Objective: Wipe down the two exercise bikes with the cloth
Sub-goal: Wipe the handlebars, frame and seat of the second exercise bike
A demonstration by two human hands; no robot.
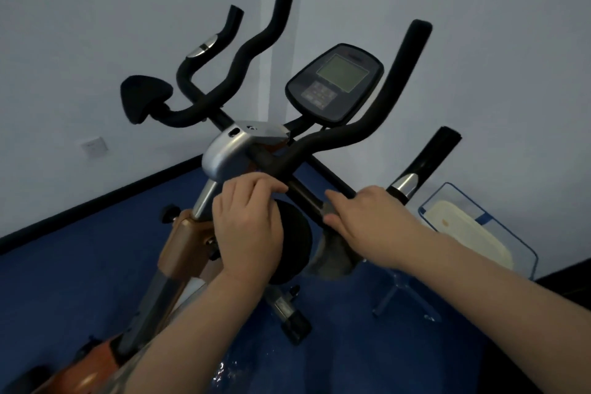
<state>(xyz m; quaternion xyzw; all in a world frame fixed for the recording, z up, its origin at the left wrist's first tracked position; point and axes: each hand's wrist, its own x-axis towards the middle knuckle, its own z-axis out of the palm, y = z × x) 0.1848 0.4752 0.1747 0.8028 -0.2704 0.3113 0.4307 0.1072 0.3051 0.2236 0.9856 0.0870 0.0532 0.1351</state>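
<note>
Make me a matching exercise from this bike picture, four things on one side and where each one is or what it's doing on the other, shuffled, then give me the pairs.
Things:
1. cloth
2. console
3. left hand
4. wall socket

Places or states:
A. low on the wall at the left
B. rests by the silver housing on the bike's stem
C. held against the handlebar by the right hand, hanging below it
D. up between the black handlebar horns, with a greenish screen

Pairs: 1-C, 2-D, 3-B, 4-A
</note>
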